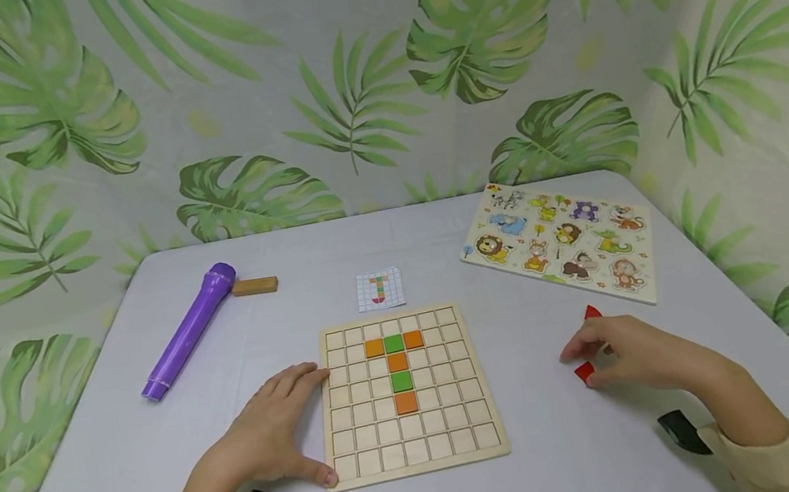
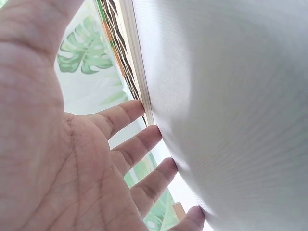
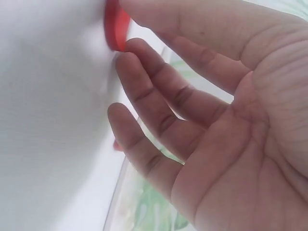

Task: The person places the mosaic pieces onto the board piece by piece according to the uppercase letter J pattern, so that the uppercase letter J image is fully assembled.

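Observation:
Orange and green square tiles (image 1: 402, 381) form a T on the wooden grid board (image 1: 500, 433). At the board's left side, my left hand (image 1: 269, 432) rests with fingers spread, its thumb on the near left corner. The fingertips of that hand meet the board's edge and the white table in the left wrist view. My right hand (image 1: 640, 350) reaches over the table right of the board, fingers loosely bent. Its thumb tip touches a small red piece (image 1: 584, 372), also seen under the thumb in the right wrist view. Another red piece (image 1: 591, 311) lies just beyond the knuckles, partly hidden.
A small pattern card (image 1: 380, 289) lies beyond the board. At the back left are a purple microphone-shaped tube (image 1: 187, 334) and a wooden block (image 1: 255, 286). An animal puzzle board (image 1: 561, 244) stands at the back right, beyond the right hand.

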Tool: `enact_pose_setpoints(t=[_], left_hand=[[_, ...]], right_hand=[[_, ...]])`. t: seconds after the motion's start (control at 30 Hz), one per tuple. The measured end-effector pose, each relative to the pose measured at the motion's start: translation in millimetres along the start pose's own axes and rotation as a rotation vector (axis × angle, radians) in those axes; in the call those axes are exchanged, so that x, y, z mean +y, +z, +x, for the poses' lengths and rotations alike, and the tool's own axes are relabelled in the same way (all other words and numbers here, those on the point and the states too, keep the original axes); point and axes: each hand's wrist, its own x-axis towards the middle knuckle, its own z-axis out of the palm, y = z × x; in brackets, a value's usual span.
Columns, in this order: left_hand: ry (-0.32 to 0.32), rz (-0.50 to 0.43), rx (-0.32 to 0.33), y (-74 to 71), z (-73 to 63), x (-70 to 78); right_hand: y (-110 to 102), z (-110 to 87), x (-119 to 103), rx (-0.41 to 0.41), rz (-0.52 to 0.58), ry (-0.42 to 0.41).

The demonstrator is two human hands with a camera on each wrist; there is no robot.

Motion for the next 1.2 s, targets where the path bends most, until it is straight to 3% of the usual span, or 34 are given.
enact_pose_setpoints(t=[0.6,1.2], left_hand=[[0.002,0.004,-0.002,0.1,-0.3,0.8],[0.002,0.009,-0.004,-1.3,0.5,1.3]], right_hand=[[11,1.2,3,0.044,0.063,-0.04],[14,4.0,5,0.074,0.022,-0.038]])
